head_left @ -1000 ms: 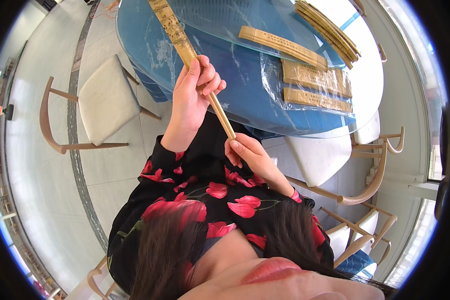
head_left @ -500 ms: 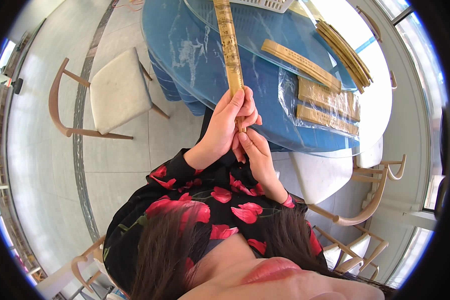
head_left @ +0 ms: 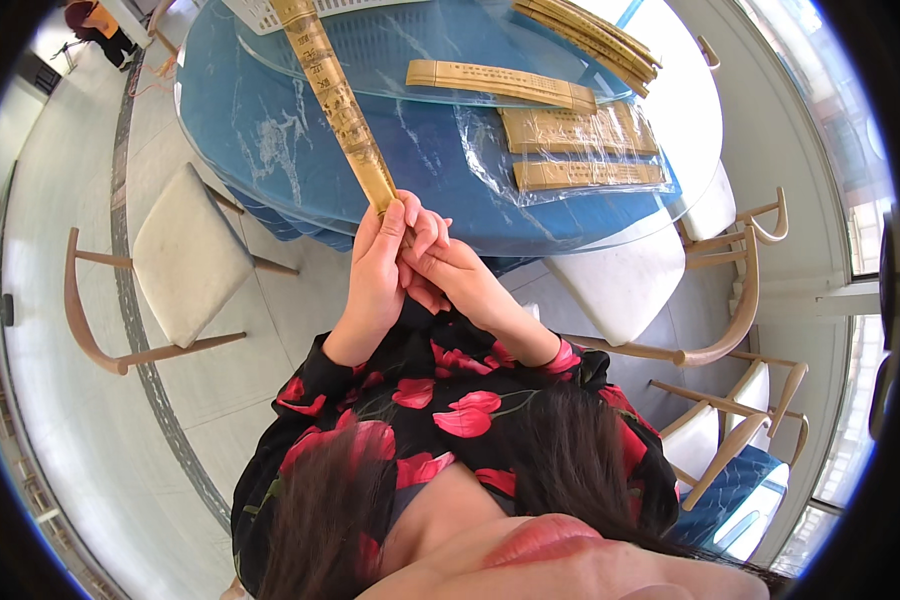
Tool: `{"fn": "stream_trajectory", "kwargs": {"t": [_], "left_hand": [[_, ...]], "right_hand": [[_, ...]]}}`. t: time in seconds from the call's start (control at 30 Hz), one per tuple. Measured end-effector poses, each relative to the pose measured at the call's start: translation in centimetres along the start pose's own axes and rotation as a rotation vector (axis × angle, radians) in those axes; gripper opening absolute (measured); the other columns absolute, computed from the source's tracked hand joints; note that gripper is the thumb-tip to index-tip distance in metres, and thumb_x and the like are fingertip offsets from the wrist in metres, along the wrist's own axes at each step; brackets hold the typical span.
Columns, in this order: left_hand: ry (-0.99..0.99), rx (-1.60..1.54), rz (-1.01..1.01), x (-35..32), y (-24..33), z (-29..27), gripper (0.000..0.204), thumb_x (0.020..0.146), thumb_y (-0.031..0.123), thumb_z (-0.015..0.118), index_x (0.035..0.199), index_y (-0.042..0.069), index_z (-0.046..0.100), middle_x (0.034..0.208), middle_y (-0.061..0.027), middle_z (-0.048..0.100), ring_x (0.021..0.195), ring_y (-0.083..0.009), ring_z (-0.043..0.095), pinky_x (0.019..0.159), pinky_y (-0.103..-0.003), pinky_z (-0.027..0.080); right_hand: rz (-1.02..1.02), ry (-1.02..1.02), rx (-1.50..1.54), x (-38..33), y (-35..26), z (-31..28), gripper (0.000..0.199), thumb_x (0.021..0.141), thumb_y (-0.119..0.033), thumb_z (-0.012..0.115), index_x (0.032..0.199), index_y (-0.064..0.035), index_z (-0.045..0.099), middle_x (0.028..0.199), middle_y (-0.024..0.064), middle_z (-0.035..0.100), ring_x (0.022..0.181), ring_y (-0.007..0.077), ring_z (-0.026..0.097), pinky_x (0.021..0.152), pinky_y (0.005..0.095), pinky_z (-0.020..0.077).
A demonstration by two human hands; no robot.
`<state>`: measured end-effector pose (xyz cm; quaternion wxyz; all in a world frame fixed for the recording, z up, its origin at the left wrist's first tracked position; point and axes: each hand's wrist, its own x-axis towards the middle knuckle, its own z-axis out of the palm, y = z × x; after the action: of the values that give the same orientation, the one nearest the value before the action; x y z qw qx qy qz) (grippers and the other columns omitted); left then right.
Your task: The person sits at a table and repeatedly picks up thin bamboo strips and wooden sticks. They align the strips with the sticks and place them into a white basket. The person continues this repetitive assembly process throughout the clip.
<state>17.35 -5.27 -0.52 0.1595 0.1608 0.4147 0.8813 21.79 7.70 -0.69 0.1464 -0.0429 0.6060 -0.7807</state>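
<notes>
A long, narrow, flat gold strip (head_left: 335,95) with dark printed marks slants up and to the left from my hands, over the table edge. My left hand (head_left: 382,255) is closed around its lower end, thumb on top. My right hand (head_left: 460,278) is closed against the left one, its fingertips at the strip's lower end, which is hidden between the hands. Beyond them on the table, a similar tan strip (head_left: 500,82) lies flat. Behind it is a stack of curved gold strips (head_left: 590,42). Nearer, a clear plastic bag (head_left: 590,150) holds flat gold pieces.
The round table (head_left: 260,165) has a marbled blue cover and a raised glass turntable. A white basket (head_left: 260,12) stands at its far side. Pale-seated wooden chairs stand left (head_left: 190,255) and right (head_left: 620,280). Far left, a person (head_left: 100,25) stands on the floor.
The view has swung, so the table and hands sit further left. The gold strip leans more to the left. My right hand has come up closer against the left one.
</notes>
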Motion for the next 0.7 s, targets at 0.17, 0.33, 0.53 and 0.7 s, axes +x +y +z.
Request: {"fn": "stream_trajectory", "kwargs": {"t": [0.17, 0.33, 0.53, 0.7], "left_hand": [[0.146, -0.004, -0.073, 0.9, 0.0, 0.8, 0.027, 0.114, 0.031, 0.036, 0.11, 0.009, 0.05, 0.091, -0.0082, 0.063, 0.083, -0.0144, 0.063, 0.072, -0.03, 0.053], [-0.05, 0.192, -0.19, 1.7, -2.8, 0.8, 0.024, 0.111, 0.026, 0.045, 0.121, 0.004, 0.05, 0.092, -0.006, 0.062, 0.068, -0.0137, 0.062, 0.055, -0.025, 0.048], [-0.094, 0.392, -0.104, 2.3, -3.8, 0.0, 0.035, 0.106, 0.008, 0.051, 0.139, -0.002, 0.047, 0.126, -0.0153, 0.064, 0.1, -0.019, 0.068, 0.083, -0.03, 0.055], [-0.032, 0.499, 0.01, 5.6, -4.3, 1.2, 0.024, 0.106, 0.007, 0.047, 0.126, -0.004, 0.054, 0.113, -0.0136, 0.066, 0.089, -0.0185, 0.069, 0.075, -0.029, 0.055]], "right_hand": [[-0.337, 0.342, -0.676, 0.7, -4.9, -3.8, 0.024, 0.1, -0.025, 0.064, 0.097, -0.0007, 0.068, 0.079, 0.0088, 0.068, 0.069, 0.025, 0.067, 0.064, 0.0351, 0.0524], [-0.581, 0.294, -1.028, 4.4, -5.9, -4.5, 0.03, 0.1, -0.02, 0.062, 0.123, -0.0014, 0.062, 0.093, 0.0134, 0.07, 0.085, 0.0336, 0.069, 0.083, 0.0366, 0.0543], [-0.34, 0.346, -0.397, 6.4, -10.1, -11.9, 0.021, 0.111, -0.015, 0.039, 0.106, -0.0031, 0.056, 0.072, -0.0022, 0.046, 0.059, 0.0083, 0.061, 0.051, 0.0196, 0.0483], [-0.54, 0.252, -0.954, 7.7, -6.1, -10.4, 0.029, 0.107, -0.028, 0.049, 0.12, -0.009, 0.067, 0.107, 0.0119, 0.07, 0.099, 0.0311, 0.067, 0.086, 0.0391, 0.0536]]}}
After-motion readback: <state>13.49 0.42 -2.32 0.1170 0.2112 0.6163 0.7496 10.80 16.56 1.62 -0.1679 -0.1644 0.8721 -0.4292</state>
